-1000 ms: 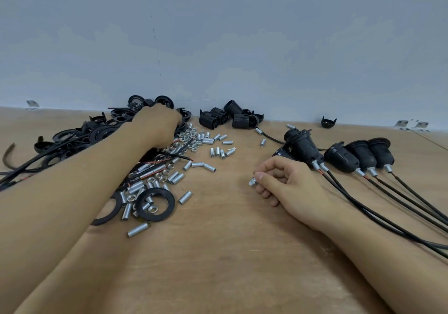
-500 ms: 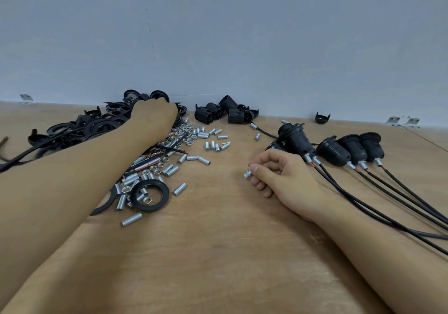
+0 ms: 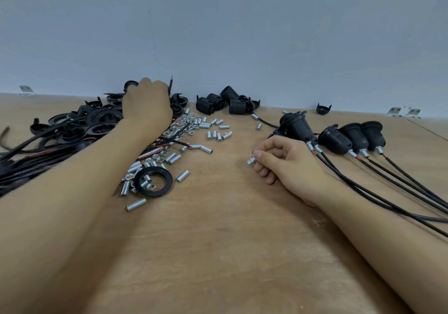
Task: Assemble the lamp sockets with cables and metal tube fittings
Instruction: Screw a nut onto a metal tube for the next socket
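At the far left of the desk (image 3: pixel 218 253) a tangle of loose cables (image 3: pixel 29 158) is seen, not yet fitted to anything, and beside it a heap of black rings and caps (image 3: pixel 97 122). Over the back of that heap the left hand (image 3: pixel 146 105) is reached, knuckles up; its fingers are hidden behind the hand itself, so whether its grip is closed on a part or merely feeling among them cannot be told. A red-tipped wire end (image 3: pixel 171 82) is seen sticking up just behind it.

Next to the right, a scatter of metal tubes and nuts (image 3: pixel 184 129) is spread out, with one black ring (image 3: pixel 153 181) lying flat nearer the viewer. Many pieces are left here, so much of the stock is judged to be unused. Further back, a small group of bare black sockets (image 3: pixel 225 103) is lying near the wall, without cables.

Right of centre, the right hand (image 3: pixel 286 163) is rested on the desk, and a short metal fitting (image 3: pixel 251 160) is pinched between thumb and curled fingers.

At the right, finished sockets (image 3: pixel 351 139) are laid in a row, each with a metal tube at its narrow end and a black cable trailing toward the near right edge. At least four are counted; a further one behind the hand may be partly hidden. The work is judged to be under way, with a new unit being gathered.
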The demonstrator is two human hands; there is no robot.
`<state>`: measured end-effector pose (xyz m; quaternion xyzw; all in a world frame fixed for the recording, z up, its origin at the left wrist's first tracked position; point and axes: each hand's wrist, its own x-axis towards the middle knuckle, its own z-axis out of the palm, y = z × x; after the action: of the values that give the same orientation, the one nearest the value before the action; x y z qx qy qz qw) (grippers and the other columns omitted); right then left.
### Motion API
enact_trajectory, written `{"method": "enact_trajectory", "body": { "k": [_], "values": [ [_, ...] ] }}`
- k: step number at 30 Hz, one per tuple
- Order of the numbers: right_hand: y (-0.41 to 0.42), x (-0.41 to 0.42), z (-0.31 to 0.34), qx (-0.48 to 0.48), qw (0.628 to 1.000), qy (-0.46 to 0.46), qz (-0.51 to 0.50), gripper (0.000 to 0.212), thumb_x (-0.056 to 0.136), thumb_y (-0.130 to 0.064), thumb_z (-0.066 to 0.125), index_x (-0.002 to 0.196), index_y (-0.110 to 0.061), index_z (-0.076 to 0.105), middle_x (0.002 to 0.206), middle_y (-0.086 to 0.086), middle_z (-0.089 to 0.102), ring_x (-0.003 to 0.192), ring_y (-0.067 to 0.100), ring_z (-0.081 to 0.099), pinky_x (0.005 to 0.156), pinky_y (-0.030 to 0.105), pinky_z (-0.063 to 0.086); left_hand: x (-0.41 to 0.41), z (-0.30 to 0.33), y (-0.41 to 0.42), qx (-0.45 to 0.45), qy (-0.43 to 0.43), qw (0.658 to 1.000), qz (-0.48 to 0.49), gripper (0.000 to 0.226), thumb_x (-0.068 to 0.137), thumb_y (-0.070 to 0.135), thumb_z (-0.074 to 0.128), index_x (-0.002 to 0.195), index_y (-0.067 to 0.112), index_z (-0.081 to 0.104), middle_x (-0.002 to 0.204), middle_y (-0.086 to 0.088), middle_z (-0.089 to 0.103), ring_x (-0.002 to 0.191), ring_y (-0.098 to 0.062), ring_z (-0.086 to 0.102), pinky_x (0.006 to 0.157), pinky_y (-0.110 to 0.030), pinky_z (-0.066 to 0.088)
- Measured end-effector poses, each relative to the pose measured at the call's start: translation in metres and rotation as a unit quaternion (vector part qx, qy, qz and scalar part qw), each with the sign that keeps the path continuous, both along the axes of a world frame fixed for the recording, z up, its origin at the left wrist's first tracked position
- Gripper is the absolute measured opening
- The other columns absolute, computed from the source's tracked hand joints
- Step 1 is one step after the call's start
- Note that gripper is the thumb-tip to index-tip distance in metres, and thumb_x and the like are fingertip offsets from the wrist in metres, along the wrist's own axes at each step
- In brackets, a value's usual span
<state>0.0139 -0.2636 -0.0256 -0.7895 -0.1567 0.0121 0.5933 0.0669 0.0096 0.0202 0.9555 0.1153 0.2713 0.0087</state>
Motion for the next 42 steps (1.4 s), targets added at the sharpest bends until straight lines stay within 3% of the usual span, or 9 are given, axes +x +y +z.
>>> {"method": "enact_trajectory", "body": {
  "k": [5, 9, 14, 19, 24, 27, 31, 38, 42],
  "values": [
    [0.000, 0.000, 0.000, 0.001, 1.000, 0.001, 0.004, 0.006, 0.093, -0.012, 0.064, 0.087, -0.012, 0.068, 0.072, 0.009, 0.071, 0.061, 0.016, 0.061, 0.053, 0.026, 0.051, 0.021, 0.019, 0.012, -0.129, 0.037, 0.991, 0.024, 0.011, 0.080, 0.003, 0.056, 0.090, -0.001, 0.056, 0.098, -0.024, 0.058, 0.096, -0.044, 0.054, 0.074, -0.039, 0.039],
    [0.000, 0.001, -0.001, -0.001, 1.000, 0.002, 0.006, 0.006, 0.092, -0.012, 0.064, 0.087, -0.012, 0.067, 0.071, 0.008, 0.071, 0.060, 0.014, 0.061, 0.053, 0.025, 0.051, 0.035, 0.030, 0.012, -0.393, 0.059, 0.917, 0.012, 0.015, 0.084, -0.003, 0.057, 0.072, 0.005, 0.053, 0.065, -0.013, 0.056, 0.055, -0.026, 0.056, 0.045, -0.025, 0.045],
    [0.000, 0.002, -0.001, 0.002, 1.000, 0.003, 0.008, 0.006, 0.092, -0.012, 0.064, 0.087, -0.013, 0.067, 0.072, 0.008, 0.071, 0.061, 0.014, 0.062, 0.052, 0.024, 0.051, 0.040, 0.019, 0.010, -0.462, 0.017, 0.886, 0.023, 0.011, 0.088, -0.001, 0.051, 0.080, 0.008, 0.051, 0.065, -0.008, 0.045, 0.051, -0.020, 0.039, 0.046, -0.024, 0.029],
    [-0.001, 0.002, -0.002, 0.019, 1.000, -0.002, 0.010, 0.006, 0.092, -0.011, 0.064, 0.087, -0.012, 0.067, 0.071, 0.008, 0.070, 0.060, 0.015, 0.061, 0.050, 0.026, 0.050, 0.013, 0.031, -0.015, -0.651, -0.144, 0.738, -0.106, 0.035, 0.091, -0.013, 0.045, 0.100, 0.012, 0.067, 0.088, -0.015, 0.063, 0.052, -0.016, 0.067, 0.049, -0.021, 0.053],
    [-0.001, -0.001, 0.003, 0.100, 0.994, -0.051, -0.005, 0.005, 0.093, -0.009, 0.064, 0.089, -0.011, 0.066, 0.072, 0.008, 0.069, 0.053, 0.017, 0.057, 0.047, 0.035, 0.047, -0.054, 0.009, -0.070, -0.765, 0.084, 0.578, -0.269, 0.038, 0.087, -0.016, 0.040, 0.107, 0.000, 0.068, 0.101, -0.022, 0.062, 0.060, -0.019, 0.067, 0.054, -0.022, 0.051],
    [0.000, -0.006, 0.005, 0.116, 0.990, -0.077, 0.025, 0.006, 0.093, -0.007, 0.063, 0.091, -0.011, 0.066, 0.073, 0.008, 0.070, 0.056, 0.018, 0.060, 0.048, 0.036, 0.049, -0.078, -0.014, -0.086, -0.800, 0.180, 0.484, -0.305, 0.037, 0.084, 0.015, 0.053, 0.116, 0.000, 0.065, 0.095, -0.013, 0.063, 0.064, -0.017, 0.055, 0.059, -0.025, 0.046],
    [0.002, -0.011, 0.005, 0.132, 0.986, -0.083, 0.051, 0.003, 0.093, -0.005, 0.063, 0.095, -0.006, 0.065, 0.077, 0.014, 0.070, 0.064, 0.019, 0.064, 0.049, 0.031, 0.051, -0.085, -0.034, -0.091, -0.768, 0.190, 0.515, -0.329, 0.045, 0.081, 0.026, 0.065, 0.120, 0.003, 0.064, 0.085, -0.004, 0.067, 0.063, -0.013, 0.053, 0.058, -0.021, 0.045],
    [0.001, -0.012, 0.008, 0.130, 0.985, -0.093, 0.068, 0.008, 0.088, -0.003, 0.066, 0.096, -0.006, 0.067, 0.080, 0.013, 0.073, 0.070, 0.020, 0.069, 0.056, 0.028, 0.055, -0.081, -0.040, -0.086, -0.775, 0.158, 0.499, -0.354, 0.031, 0.079, 0.025, 0.067, 0.104, 0.010, 0.076, 0.090, -0.007, 0.068, 0.065, -0.012, 0.060, 0.061, -0.021, 0.053],
    [0.001, -0.015, 0.010, 0.102, 0.980, -0.149, 0.083, 0.011, 0.085, -0.004, 0.069, 0.093, -0.011, 0.070, 0.081, 0.008, 0.073, 0.071, 0.025, 0.069, 0.061, 0.027, 0.057, -0.081, -0.040, -0.086, -0.731, 0.143, 0.568, -0.351, 0.047, 0.075, 0.041, 0.065, 0.097, 0.000, 0.072, 0.093, -0.015, 0.071, 0.062, -0.012, 0.061, 0.058, -0.020, 0.053]
  ]
}}
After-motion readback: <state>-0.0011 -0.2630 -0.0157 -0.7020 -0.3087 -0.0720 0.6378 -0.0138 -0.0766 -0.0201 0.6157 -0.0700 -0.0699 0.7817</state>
